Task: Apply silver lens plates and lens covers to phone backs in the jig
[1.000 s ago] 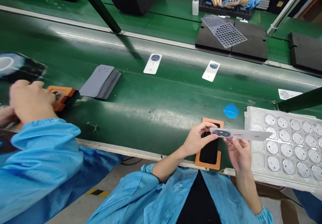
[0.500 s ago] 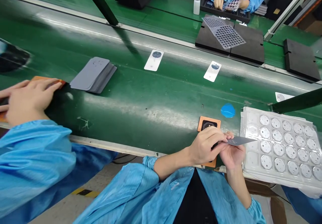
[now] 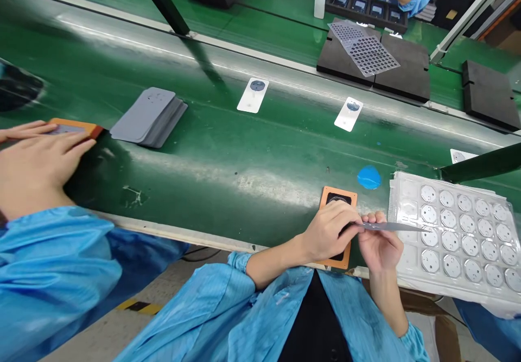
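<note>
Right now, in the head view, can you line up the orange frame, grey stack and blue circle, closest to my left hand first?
From your left hand:
1. Orange frame: just below it, partly covered.
2. Blue circle: ahead, to the right.
3. Grey stack: far over to the left.

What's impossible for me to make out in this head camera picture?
All in the head view:
- Middle of the orange frame: covered by the left hand.
- Markings on the grey panel: tilted nearly edge-on.
- Right end of the rightmost white card: behind the green post.
- Black item at far left: cut off by the picture's edge.
- Dark speck near the middle: too small.
</note>
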Tool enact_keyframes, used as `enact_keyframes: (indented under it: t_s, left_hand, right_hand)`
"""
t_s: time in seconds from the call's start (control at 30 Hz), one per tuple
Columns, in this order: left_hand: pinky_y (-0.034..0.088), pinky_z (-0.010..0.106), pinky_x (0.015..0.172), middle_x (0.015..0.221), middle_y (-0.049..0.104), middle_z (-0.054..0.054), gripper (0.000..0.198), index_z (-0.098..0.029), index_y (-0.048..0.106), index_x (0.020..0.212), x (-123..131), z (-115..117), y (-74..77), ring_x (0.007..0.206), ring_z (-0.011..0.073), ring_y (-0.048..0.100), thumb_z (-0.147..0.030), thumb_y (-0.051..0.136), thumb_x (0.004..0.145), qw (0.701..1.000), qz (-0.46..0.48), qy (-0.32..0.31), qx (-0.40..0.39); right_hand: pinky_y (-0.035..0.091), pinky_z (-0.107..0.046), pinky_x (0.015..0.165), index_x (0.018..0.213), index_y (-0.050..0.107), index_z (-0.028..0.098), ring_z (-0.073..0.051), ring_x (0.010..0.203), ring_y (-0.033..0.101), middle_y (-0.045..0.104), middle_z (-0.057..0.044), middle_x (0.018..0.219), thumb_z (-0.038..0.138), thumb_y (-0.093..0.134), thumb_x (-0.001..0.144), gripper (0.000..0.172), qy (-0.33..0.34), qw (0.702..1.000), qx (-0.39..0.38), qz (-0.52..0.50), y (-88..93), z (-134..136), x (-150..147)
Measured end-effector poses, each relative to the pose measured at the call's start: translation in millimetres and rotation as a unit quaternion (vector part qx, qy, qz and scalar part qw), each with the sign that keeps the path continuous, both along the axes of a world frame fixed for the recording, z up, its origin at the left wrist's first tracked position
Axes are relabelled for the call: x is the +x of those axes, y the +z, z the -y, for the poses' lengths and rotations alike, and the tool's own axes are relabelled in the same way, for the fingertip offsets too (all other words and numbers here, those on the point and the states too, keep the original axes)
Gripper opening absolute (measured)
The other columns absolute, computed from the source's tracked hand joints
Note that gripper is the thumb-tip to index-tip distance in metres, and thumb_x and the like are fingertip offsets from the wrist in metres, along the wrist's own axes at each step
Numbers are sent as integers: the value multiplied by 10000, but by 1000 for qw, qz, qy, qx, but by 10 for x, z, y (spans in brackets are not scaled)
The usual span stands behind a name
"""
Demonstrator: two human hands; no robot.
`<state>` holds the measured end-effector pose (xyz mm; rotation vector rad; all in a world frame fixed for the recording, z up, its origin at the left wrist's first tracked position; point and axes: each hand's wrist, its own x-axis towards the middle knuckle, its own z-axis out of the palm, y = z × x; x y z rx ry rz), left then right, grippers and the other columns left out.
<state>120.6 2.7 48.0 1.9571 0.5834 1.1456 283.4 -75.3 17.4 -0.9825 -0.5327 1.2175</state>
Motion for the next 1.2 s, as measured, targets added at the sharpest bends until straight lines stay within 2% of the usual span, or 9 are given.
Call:
enact_keyframes:
  t_s: [0.1,0.2,0.37,0.53,0.63,0.8,0.9,1.03,1.2]
  left_hand:
    - [532,314,836,887,724,58,94,-172,674,898,-49,-102,-76,851,180,676,-235,624,947,991,-23,-28,-127]
    - [533,288,803,889,736,51,125,-154,714,883,-72,-193,-157,836,179,684,-279,707,889,955,4,-85,-284]
    - [558,316,812,882,746,66,316,-129,745,890,-58,-229,-233,832,203,693,-408,826,767,898,67,-121,-417]
    - [543,312,816,858,738,64,269,-138,746,842,-102,-221,-223,837,198,681,-404,779,820,927,23,-104,-361]
    - [539,306,835,954,746,71,262,-142,728,967,-150,-317,-203,874,191,685,-332,792,797,924,-18,-88,-373]
    - [538,335,890,1042,738,114,334,-145,664,1067,-180,-770,-255,976,214,698,-377,730,837,942,-24,-37,-333]
    - [546,325,863,982,734,100,358,-145,664,1054,-158,-1059,-438,923,205,699,-436,687,845,954,-31,19,-297]
    - [535,298,767,865,722,72,291,-147,666,951,-117,-1263,-747,784,181,671,-412,639,836,957,-35,87,-275]
    - [492,260,707,780,700,34,228,-167,674,856,-78,-1316,-894,707,153,622,-366,569,887,967,-29,71,-241]
  right_hand:
    - [545,-499,906,1026,618,287,-264,952,677,673,-49,912,292,656,853,177,-42,990,19,130,97,38,45]
    - [578,-420,792,1182,581,293,-219,850,687,703,-71,1075,275,717,849,360,-52,974,50,214,233,45,23]
    - [572,-357,759,1155,639,257,-175,790,646,712,-57,1032,276,755,853,324,-30,931,50,360,380,-43,-116]
    - [583,-390,806,955,747,265,-233,876,699,753,-43,930,301,728,881,84,6,890,36,455,307,-94,-188]
    - [608,-406,754,886,749,240,-253,811,718,768,-53,880,358,783,826,136,-52,912,-5,408,228,-264,-52]
    - [610,-397,831,1019,720,182,-250,940,725,769,-73,1004,364,879,679,417,-164,954,13,251,324,-1074,651]
    - [608,-339,722,983,683,162,-215,862,729,762,-98,960,493,793,729,431,-120,950,-64,281,355,-1514,962]
    - [576,-327,577,802,663,143,-207,618,687,714,-84,686,446,836,658,378,8,902,-171,395,149,-1816,910]
    - [536,-340,900,965,660,181,-251,1024,692,743,-91,1007,357,788,741,312,36,788,-241,565,70,-2491,813]
